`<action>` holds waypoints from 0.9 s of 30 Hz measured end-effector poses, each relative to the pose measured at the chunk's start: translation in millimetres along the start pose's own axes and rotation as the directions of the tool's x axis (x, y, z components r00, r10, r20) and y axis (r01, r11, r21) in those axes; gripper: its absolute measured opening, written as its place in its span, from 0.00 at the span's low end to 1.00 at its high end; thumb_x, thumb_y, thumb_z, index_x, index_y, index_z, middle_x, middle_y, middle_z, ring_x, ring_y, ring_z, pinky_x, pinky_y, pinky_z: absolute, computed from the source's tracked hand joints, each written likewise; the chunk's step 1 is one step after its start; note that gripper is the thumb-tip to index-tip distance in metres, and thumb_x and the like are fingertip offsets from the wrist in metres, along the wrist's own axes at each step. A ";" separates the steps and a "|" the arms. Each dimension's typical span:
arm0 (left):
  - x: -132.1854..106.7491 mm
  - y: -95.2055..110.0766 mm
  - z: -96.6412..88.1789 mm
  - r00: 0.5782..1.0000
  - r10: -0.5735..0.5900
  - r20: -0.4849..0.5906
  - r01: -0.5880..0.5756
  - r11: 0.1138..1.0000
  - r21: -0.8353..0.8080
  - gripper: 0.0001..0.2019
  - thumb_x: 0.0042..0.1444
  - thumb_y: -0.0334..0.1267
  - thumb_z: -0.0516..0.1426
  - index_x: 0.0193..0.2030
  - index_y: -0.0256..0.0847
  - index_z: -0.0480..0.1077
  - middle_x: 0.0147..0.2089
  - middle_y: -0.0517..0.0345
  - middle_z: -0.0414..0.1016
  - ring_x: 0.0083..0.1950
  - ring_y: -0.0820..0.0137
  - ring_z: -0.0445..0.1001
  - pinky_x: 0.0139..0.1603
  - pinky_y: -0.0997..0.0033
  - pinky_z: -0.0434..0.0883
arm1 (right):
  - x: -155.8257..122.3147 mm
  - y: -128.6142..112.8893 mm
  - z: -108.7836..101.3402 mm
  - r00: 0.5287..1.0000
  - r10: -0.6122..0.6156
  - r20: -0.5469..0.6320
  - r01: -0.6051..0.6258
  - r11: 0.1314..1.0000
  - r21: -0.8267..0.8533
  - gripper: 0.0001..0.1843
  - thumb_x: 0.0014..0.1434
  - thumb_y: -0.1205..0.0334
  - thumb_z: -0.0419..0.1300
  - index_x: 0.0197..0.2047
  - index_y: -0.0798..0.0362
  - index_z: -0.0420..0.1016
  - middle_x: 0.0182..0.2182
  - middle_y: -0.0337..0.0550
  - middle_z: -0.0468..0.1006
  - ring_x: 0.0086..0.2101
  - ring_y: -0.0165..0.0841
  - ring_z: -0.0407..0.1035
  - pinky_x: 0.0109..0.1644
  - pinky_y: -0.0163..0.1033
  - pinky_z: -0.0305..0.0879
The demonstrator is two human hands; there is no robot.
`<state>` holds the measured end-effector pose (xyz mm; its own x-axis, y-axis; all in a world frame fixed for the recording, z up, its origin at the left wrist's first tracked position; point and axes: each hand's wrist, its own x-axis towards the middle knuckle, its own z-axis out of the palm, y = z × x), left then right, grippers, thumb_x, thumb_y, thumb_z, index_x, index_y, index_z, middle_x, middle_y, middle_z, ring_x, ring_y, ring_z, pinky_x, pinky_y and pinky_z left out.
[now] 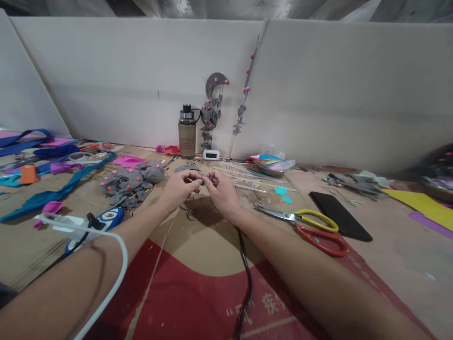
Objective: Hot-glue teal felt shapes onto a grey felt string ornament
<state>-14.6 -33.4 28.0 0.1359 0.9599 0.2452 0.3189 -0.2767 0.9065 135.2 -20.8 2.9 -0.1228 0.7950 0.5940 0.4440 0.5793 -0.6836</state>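
Observation:
My left hand (pixel 181 189) and my right hand (pixel 222 191) meet over the cardboard, fingertips pinched close together. Between them is a small dark grey piece (pixel 203 181), mostly covered by the fingers, so its exact kind is unclear. Below the left hand, thin grey strands (pixel 191 215) lie or hang above the cardboard. Just behind the hands rests a grey curved piece (pixel 186 167). To the left sits a pile of grey felt pieces with pink dots (pixel 123 183), beside a ball of grey yarn (pixel 155 174).
Scissors with yellow and red handles (pixel 300 223) lie right of my right arm, near a black phone (pixel 339 215). Clear glue sticks (pixel 251 175) lie behind. A bottle (pixel 187 134) and small clock (pixel 211 155) stand by the white wall. A black cable (pixel 246 269) runs between my arms.

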 end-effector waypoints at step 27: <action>0.5 -0.5 1.4 0.980 0.031 -0.195 -0.039 0.998 -0.042 0.10 0.49 0.43 0.58 0.33 0.37 0.71 0.23 0.61 0.72 0.22 0.75 0.69 0.21 0.78 0.61 | -4.5 -8.2 1.4 1.000 -0.026 0.017 0.026 0.999 -0.026 0.13 0.63 0.56 0.50 0.32 0.51 0.70 0.28 0.39 0.73 0.30 0.30 0.65 0.37 0.35 0.57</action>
<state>-13.3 -32.8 27.2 -0.0398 0.9414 0.3350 0.2735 -0.3122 0.9098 130.9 -28.8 5.2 -0.1488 0.7828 0.6042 0.4635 0.5949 -0.6567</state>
